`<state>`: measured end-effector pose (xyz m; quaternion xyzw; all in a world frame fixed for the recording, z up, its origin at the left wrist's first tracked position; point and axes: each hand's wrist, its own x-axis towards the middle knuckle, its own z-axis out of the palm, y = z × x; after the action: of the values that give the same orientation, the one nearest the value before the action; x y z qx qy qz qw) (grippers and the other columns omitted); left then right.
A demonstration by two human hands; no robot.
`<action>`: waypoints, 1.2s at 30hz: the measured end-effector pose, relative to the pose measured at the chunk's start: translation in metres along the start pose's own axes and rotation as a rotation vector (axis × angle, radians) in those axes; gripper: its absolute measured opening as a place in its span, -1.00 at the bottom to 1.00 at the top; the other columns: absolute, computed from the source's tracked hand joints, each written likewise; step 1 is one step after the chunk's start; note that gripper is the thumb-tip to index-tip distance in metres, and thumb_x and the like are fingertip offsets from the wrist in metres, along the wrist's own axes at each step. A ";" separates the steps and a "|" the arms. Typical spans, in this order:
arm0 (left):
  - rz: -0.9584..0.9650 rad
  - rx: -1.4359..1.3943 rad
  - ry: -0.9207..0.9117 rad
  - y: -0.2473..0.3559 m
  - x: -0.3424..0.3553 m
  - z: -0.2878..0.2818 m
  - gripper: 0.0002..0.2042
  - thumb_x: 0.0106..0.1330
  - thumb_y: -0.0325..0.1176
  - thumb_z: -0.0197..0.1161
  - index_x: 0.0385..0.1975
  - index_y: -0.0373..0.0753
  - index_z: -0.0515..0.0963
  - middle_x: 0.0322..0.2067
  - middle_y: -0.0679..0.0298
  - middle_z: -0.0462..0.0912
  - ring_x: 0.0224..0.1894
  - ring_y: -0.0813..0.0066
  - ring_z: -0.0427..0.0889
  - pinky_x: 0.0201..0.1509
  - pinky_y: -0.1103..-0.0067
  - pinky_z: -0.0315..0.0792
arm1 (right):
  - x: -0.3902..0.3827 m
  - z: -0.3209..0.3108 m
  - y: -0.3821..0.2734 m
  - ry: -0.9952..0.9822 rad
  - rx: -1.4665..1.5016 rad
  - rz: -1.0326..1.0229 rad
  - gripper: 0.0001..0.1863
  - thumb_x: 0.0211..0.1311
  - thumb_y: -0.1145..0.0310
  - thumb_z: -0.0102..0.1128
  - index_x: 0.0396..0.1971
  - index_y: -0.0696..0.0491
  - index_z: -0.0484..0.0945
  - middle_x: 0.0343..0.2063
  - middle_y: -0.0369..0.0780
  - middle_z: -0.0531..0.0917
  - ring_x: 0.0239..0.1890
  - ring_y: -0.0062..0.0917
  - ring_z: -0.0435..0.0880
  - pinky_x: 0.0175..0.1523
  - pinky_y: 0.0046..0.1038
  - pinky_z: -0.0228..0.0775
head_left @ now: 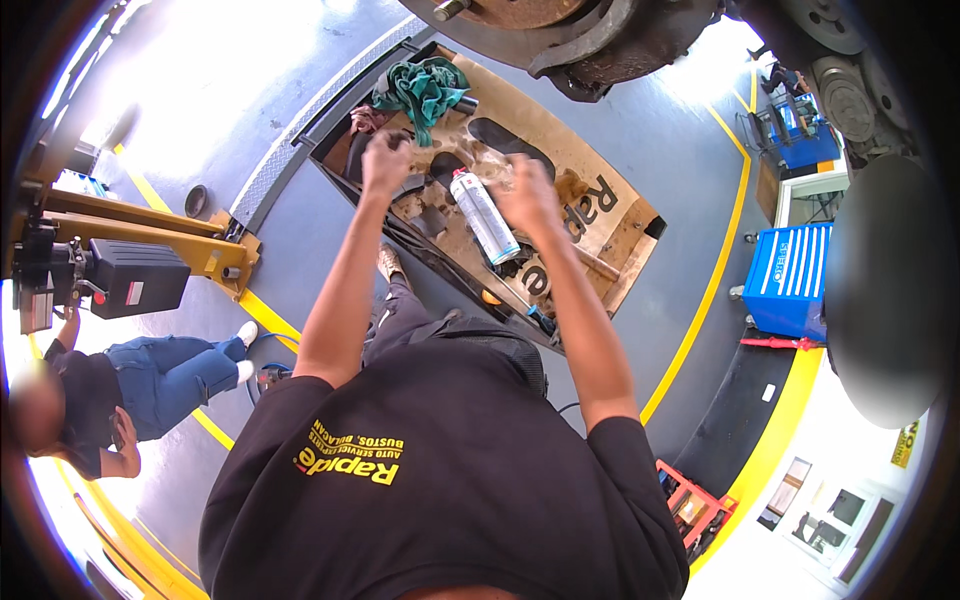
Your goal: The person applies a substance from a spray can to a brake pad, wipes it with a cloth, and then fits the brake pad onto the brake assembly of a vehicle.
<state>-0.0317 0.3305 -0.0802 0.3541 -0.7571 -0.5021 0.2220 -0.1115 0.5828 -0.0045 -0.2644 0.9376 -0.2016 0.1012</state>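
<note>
My left hand [388, 165] is raised over the left side of a cardboard-covered work tray [610, 225]; its fingers are curled, and whatever they hold is hidden. Beside it are a dark object [357, 157] and a bunched green cloth [424, 92]. My right hand [530, 202] hovers over the tray's middle, its fingers smeared by motion. Between my hands a white spray can [485, 218] with a red top appears tilted. Dark oblong pieces [512, 147] and flat grey scraps [430, 220] lie on the stained cardboard.
Overhead hangs a rusty brake disc [520, 10] among vehicle parts. A yellow lift arm [140, 225] reaches in from the left, near a person in blue trousers [175, 380]. A blue tool cabinet [790, 275] stands right. A blue-handled tool [540, 318] lies at the tray's near edge.
</note>
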 end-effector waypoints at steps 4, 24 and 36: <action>0.057 0.324 0.029 -0.054 -0.020 0.031 -0.66 0.40 -0.28 0.22 0.10 -0.26 0.65 0.05 -0.01 0.72 0.13 -0.04 0.66 0.26 0.22 0.53 | 0.023 0.099 -0.023 -0.124 -0.218 -0.152 -0.15 0.25 0.15 0.49 0.50 -0.06 0.29 0.38 0.14 0.37 0.37 0.13 0.46 0.29 0.08 0.53; 0.158 0.925 -0.268 -0.093 -0.032 0.011 -0.37 0.26 -0.24 0.44 0.34 -0.20 0.41 0.32 0.07 0.47 0.38 0.03 0.46 0.41 0.02 0.33 | -0.082 -0.128 0.042 0.150 1.827 -0.138 -0.42 0.43 0.39 0.26 0.40 -0.04 0.32 -0.02 -0.09 0.66 -0.10 -0.27 0.79 -0.03 -0.08 0.77; 0.201 0.793 -0.179 -0.081 -0.052 0.028 -0.40 0.09 -0.47 0.45 0.20 -0.40 0.48 0.22 -0.10 0.48 0.26 -0.19 0.51 0.35 0.14 0.47 | -0.143 -0.252 -0.061 0.639 0.816 -0.826 -0.30 0.15 0.53 0.46 0.30 0.09 0.37 0.00 -0.20 0.64 -0.07 -0.57 0.66 0.08 -0.45 0.58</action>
<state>0.0083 0.3673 -0.1641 0.2916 -0.9388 -0.1764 0.0499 -0.0378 0.6939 0.2600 -0.4698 0.5916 -0.6312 -0.1754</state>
